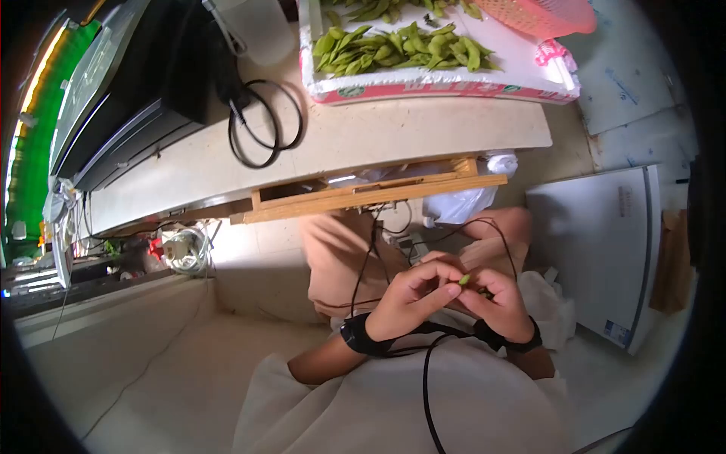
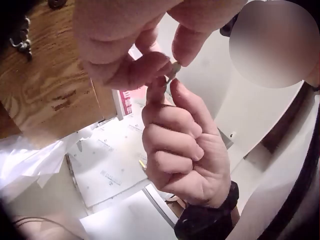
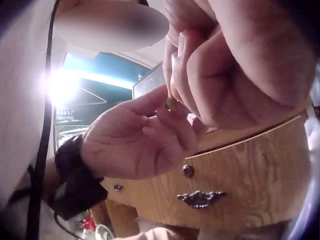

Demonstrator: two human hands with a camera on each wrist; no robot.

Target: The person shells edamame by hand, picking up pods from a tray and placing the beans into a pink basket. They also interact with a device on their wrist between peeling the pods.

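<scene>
In front of my belly, both hands meet at a small green edamame pod (image 1: 464, 280). My left hand (image 1: 414, 299) pinches it between thumb and forefinger. From the other side, my right hand (image 1: 501, 304) grips it too, thumb and forefinger close to the left fingertips. The left wrist view has the pod (image 2: 174, 70) between both sets of fingertips, with the other fingers of the right hand (image 2: 175, 145) curled into the palm. Only a tip of the pod (image 3: 170, 103) shows in the right wrist view, beside the left hand (image 3: 142, 137); fingers hide the rest.
On the table (image 1: 423, 129) ahead lies a foam box lid (image 1: 446, 82) bearing piled edamame pods (image 1: 408, 49) and a pink basket (image 1: 541, 17). Beneath, a wooden drawer (image 1: 370, 198) stands pulled out over my legs. A white cabinet (image 1: 597, 242) is at right; cables (image 1: 429, 378) cross my lap.
</scene>
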